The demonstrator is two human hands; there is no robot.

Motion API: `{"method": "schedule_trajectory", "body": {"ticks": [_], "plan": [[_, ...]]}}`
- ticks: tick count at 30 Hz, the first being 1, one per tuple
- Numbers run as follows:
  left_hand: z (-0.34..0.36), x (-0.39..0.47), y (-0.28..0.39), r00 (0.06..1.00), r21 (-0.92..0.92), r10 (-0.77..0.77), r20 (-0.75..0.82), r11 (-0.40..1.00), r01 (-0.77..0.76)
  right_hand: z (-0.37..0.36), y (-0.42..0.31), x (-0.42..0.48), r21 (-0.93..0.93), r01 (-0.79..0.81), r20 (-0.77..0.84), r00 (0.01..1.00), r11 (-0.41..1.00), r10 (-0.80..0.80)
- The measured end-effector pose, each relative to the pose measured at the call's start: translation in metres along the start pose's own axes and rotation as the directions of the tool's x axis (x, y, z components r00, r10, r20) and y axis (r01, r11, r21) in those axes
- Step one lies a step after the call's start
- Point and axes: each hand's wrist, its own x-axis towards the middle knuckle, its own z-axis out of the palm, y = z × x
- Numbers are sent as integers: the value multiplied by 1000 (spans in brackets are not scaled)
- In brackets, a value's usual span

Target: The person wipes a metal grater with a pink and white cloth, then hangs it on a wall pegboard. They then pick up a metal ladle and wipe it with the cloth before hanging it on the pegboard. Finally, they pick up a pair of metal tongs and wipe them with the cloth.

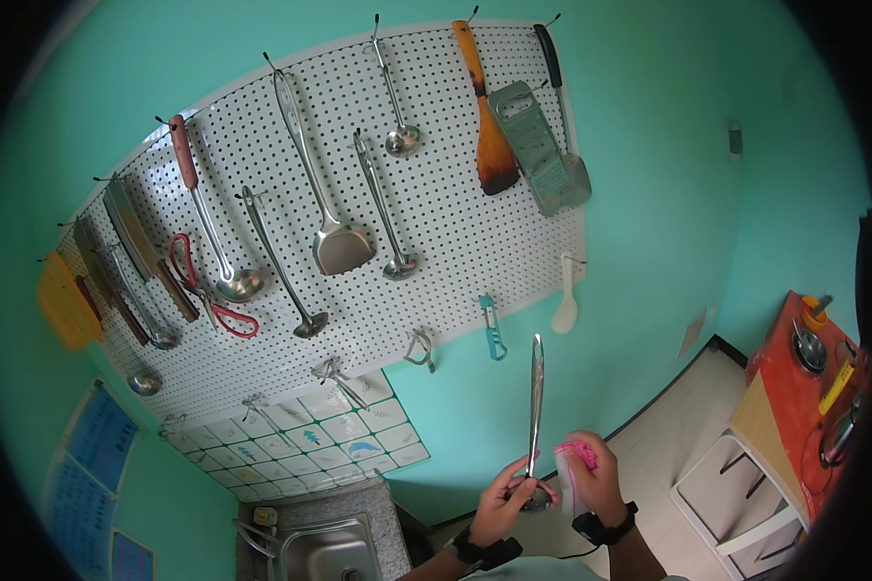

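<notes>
My left hand [500,505] grips a stainless steel ladle [536,407] around its bowl, with the long handle pointing up. Just to its right, my right hand [596,479] holds a bunched pink and white cloth [571,476]. The cloth is close to the ladle's bowl; whether they touch cannot be told. Both wrists wear black bands. Beyond the hands, a white pegboard [436,189] bears hanging utensils, among them a wok spatula [343,248], a wooden spatula [495,152], a grater [534,149], red-handled scissors [202,294] and several ladles.
A steel sink [327,552] set in a grey counter lies at the lower left, below a tiled wall panel [334,436]. On the right stands a table with a red cover [785,385], holding pans and a yellow-handled tool [836,388], with a white-framed folding stool [712,534] beside it.
</notes>
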Motion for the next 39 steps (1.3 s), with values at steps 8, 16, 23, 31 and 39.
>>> {"method": "schedule_trajectory", "body": {"ticks": [8,16,23,31,39], "plan": [[-35,27,21,915,606,352,-198,778,-168,22,-43,37,345,-294,382,911,891,152],[-51,43,65,915,804,401,42,530,-270,60,-36,80,136,98,405,903,986,-145],[-79,55,85,939,840,323,116,473,-267,78,-29,98,107,171,392,898,979,-200],[-134,143,170,805,781,591,-45,523,-341,69,-26,123,189,47,257,962,981,-96],[-136,220,225,645,941,763,-43,247,-229,59,-13,125,5,146,237,961,989,-143]]}}
